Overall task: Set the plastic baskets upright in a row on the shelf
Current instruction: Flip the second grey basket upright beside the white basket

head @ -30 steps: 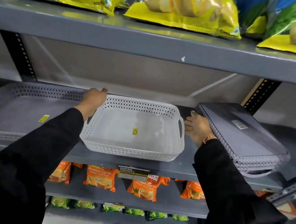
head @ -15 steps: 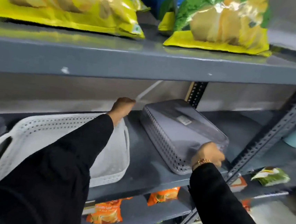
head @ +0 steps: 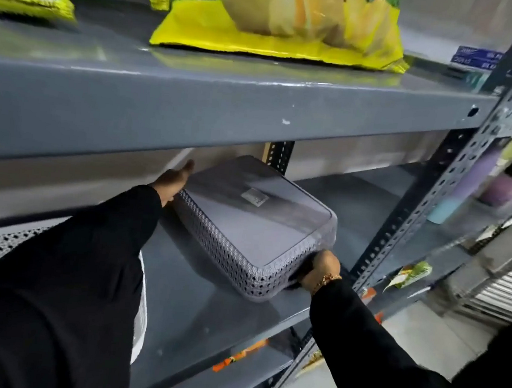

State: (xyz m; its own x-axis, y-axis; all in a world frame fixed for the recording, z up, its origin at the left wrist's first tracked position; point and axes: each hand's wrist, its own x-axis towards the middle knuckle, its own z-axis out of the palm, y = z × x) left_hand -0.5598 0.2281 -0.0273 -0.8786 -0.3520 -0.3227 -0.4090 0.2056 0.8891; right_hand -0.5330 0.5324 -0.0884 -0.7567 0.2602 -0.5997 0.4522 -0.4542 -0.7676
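Note:
A grey perforated plastic basket (head: pixel 255 222) lies upside down on the grey shelf (head: pixel 206 311), bottom up with a label on it. My right hand (head: pixel 319 270) grips its near right corner, fingers curled under the rim. My left hand (head: pixel 173 179) rests against the basket's far left edge, fingers stretched toward the back wall. A white perforated basket (head: pixel 140 314) stands upright at the left, mostly hidden behind my left sleeve; only a strip of its wall shows.
The shelf above (head: pixel 194 106) hangs low over the hands and carries yellow snack bags (head: pixel 280 24). A perforated upright post (head: pixel 429 195) stands just right of the basket. Orange packets (head: pixel 239 355) sit on the shelf below.
The view has swung right. My left hand left the white basket and reached the grey basket's far edge. My right hand slid down to grip its near corner.

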